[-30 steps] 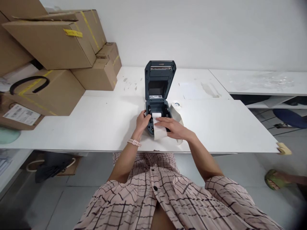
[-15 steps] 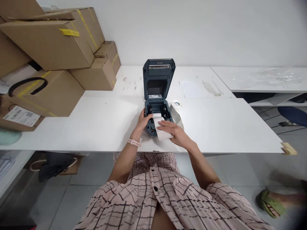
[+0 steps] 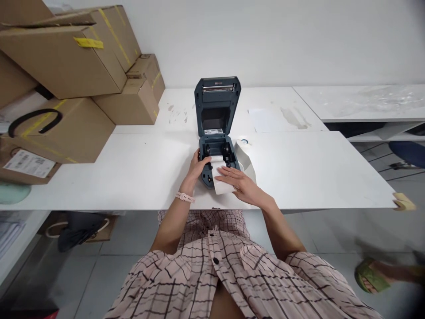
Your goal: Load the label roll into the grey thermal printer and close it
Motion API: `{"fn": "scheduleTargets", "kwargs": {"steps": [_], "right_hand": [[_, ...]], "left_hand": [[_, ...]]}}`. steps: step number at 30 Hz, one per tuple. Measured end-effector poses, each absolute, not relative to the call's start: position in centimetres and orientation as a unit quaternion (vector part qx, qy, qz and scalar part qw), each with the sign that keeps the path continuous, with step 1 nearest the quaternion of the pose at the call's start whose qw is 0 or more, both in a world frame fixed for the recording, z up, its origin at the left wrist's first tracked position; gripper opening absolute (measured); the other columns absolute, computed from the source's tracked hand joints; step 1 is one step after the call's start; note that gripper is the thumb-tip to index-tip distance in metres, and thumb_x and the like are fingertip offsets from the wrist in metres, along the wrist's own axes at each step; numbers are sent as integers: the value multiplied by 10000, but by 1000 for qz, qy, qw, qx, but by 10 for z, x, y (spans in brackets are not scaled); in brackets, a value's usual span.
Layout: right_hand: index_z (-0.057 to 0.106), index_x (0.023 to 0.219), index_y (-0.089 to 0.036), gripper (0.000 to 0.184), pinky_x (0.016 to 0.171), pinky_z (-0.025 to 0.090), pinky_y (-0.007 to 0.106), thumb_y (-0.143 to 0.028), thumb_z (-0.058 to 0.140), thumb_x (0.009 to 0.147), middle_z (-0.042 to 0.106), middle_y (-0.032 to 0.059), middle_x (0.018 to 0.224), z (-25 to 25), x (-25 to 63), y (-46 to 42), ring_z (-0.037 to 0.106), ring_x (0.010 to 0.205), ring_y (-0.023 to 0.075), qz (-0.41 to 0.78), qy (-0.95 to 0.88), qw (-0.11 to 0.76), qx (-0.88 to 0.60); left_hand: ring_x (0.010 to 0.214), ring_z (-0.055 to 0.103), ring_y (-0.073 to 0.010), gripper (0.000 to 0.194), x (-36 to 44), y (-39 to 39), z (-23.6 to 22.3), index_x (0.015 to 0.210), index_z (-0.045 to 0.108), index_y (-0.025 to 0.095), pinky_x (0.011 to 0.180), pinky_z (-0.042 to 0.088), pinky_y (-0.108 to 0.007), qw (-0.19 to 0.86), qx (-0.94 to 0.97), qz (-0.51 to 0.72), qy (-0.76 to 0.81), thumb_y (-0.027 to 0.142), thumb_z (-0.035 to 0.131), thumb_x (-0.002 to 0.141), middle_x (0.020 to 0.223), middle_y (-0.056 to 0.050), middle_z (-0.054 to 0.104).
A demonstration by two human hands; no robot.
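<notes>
A dark blue-grey label printer [image 3: 217, 108] stands on the white table with its lid raised. A white label strip [image 3: 222, 185] runs out of the printer's body and over its front edge. My left hand [image 3: 196, 167] grips the left side of the body, fingers outside and thumb over the rim beside the strip. Across the strip lie the outstretched fingers of my right hand [image 3: 241, 182], with the strip's end held between them and the thumb, which is partly hidden. Beside the printer's right side lies a loose, curled length of pale backing paper [image 3: 245, 158].
Cardboard boxes [image 3: 66, 62] are stacked at the table's left end. A small roll [image 3: 245, 142] and a white sheet [image 3: 260, 120] lie behind and right of the printer. Brown-yellow padding [image 3: 403, 201] covers the table's front right corner. Another person's sandalled foot [image 3: 372, 275] shows at lower right.
The camera view shifts slightly. Both hands stay at the printer, and the strip's free end lies a little straighter under my right fingers. The other person's foot has shifted slightly.
</notes>
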State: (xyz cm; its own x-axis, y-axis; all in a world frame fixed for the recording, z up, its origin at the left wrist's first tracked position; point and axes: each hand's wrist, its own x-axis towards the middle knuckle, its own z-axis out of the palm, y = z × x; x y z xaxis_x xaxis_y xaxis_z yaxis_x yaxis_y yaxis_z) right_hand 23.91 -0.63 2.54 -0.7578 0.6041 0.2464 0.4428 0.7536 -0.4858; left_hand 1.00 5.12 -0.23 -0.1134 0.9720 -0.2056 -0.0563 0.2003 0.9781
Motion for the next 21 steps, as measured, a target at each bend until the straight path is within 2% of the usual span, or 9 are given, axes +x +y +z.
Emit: {"fn": "scheduleTargets", "kwargs": {"steps": [7, 12, 21], "right_hand": [[502, 1534, -230, 754, 1299, 278, 600, 47, 411, 838, 389, 77, 1678, 34, 244, -8, 280, 1598, 228, 225, -915, 163, -292], [474, 1555, -290, 770, 1311, 238, 598, 28, 434, 855, 364, 30, 1692, 35, 249, -8, 263, 1603, 219, 241, -914, 158, -287], [458, 1570, -268, 719, 1320, 204, 588, -12, 435, 898, 330, 41, 1706, 32, 250, -10, 233, 1614, 227, 250, -913, 158, -281]], "left_hand": [[1341, 585, -312, 736, 7, 54, -10, 1480, 505, 262, 1101, 488, -470, 527, 412, 483, 565, 368, 763, 798, 1502, -119, 595], [1351, 581, -310, 731, 5, 57, -18, 1483, 498, 280, 1103, 492, -470, 528, 421, 488, 553, 385, 754, 807, 1515, -101, 587], [1324, 600, -319, 766, 7, 55, -7, 1483, 497, 254, 1077, 513, -460, 539, 402, 490, 554, 345, 773, 774, 1508, -116, 592]]}}
